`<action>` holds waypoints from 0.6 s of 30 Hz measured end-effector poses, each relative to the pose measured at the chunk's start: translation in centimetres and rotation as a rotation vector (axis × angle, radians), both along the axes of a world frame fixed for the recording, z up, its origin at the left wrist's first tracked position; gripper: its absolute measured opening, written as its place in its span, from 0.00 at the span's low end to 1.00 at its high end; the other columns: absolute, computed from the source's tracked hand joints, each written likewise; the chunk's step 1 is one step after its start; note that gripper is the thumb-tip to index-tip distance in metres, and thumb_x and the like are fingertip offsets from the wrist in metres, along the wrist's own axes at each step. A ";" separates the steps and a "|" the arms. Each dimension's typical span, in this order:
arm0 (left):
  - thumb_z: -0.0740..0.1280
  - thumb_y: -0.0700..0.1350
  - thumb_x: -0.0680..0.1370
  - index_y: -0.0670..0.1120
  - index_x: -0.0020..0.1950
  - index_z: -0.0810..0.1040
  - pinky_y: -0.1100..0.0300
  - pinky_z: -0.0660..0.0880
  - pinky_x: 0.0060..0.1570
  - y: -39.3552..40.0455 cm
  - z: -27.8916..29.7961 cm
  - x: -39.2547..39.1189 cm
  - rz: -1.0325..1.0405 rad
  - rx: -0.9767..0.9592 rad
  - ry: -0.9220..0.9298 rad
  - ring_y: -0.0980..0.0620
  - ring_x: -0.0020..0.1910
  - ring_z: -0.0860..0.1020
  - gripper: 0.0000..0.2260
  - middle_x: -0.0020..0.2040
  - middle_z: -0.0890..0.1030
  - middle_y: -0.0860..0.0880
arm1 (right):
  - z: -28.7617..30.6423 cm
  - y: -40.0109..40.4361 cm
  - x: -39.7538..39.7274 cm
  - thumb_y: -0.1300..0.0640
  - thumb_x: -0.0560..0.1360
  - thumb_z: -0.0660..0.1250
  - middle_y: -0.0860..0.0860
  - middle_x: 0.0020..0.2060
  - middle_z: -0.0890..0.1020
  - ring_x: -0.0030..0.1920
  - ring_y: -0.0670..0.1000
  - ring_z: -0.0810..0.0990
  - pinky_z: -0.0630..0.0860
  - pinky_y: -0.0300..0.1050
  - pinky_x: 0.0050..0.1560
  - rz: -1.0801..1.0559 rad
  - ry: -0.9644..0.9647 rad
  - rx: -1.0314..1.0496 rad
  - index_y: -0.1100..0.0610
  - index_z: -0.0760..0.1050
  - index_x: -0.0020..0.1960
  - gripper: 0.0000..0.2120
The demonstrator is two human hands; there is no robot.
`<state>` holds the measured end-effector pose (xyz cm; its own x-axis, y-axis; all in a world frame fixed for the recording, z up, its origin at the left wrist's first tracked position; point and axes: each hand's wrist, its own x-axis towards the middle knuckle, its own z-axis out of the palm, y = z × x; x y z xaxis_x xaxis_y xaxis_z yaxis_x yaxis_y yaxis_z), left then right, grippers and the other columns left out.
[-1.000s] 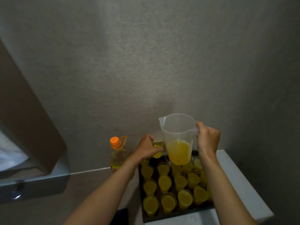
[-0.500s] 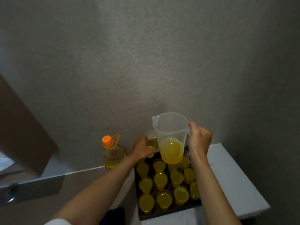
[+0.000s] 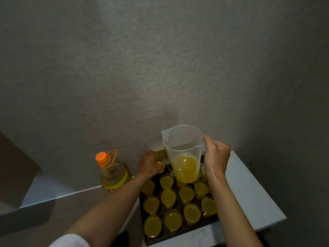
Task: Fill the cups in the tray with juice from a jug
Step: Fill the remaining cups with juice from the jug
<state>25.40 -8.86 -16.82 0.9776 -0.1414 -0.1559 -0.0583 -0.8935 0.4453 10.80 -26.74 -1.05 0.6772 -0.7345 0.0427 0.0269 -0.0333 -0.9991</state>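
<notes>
One jug (image 3: 184,154): upright, spout toward the wall and left, over the tray (image 3: 179,237), about a third full of juice.
My right hand (image 3: 216,157): fingers wrapped round its handle.
My left hand (image 3: 148,164): fingers curled round the far-left cup (image 3: 159,159).
Cups: about fourteen filled ones visible.
Bottle (image 3: 112,173): one, upright, left of the tray on the worktop (image 3: 252,189).

One jug (image 3: 183,154), one bottle (image 3: 114,175), one tray (image 3: 178,236), two hands (image 3: 148,164).

Orange-capped bottle (image 3: 114,172) of yellow liquid, white counter (image 3: 249,189), grey wall (image 3: 160,59)
</notes>
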 end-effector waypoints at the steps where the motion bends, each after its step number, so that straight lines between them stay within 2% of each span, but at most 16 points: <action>1: 0.74 0.64 0.65 0.49 0.67 0.73 0.49 0.76 0.61 -0.1 -0.3 0.0 0.004 0.026 -0.007 0.43 0.66 0.74 0.36 0.67 0.75 0.46 | -0.1 -0.1 0.1 0.57 0.79 0.68 0.57 0.25 0.70 0.28 0.52 0.67 0.66 0.44 0.32 -0.002 0.005 -0.002 0.66 0.73 0.31 0.21; 7: 0.73 0.67 0.69 0.48 0.71 0.71 0.44 0.70 0.68 -1.3 -1.7 0.0 0.010 0.178 -0.027 0.44 0.71 0.70 0.37 0.72 0.72 0.47 | -1.0 -0.8 0.5 0.57 0.80 0.68 0.57 0.25 0.70 0.28 0.53 0.67 0.67 0.45 0.33 -0.018 0.024 0.005 0.63 0.72 0.31 0.20; 12: 0.72 0.68 0.70 0.47 0.69 0.72 0.49 0.67 0.68 -1.7 -3.0 -0.1 0.054 0.232 -0.002 0.43 0.71 0.69 0.37 0.71 0.73 0.46 | -1.8 -1.5 0.9 0.57 0.79 0.69 0.56 0.24 0.69 0.28 0.53 0.67 0.67 0.47 0.33 -0.046 0.034 0.005 0.61 0.70 0.29 0.22; 18: 0.72 0.68 0.69 0.48 0.68 0.71 0.50 0.66 0.68 -1.8 -4.4 0.0 0.116 0.271 0.030 0.44 0.69 0.70 0.35 0.69 0.74 0.46 | -2.5 -2.5 1.2 0.58 0.80 0.68 0.56 0.24 0.69 0.27 0.53 0.67 0.68 0.47 0.33 -0.058 0.046 0.004 0.60 0.69 0.28 0.22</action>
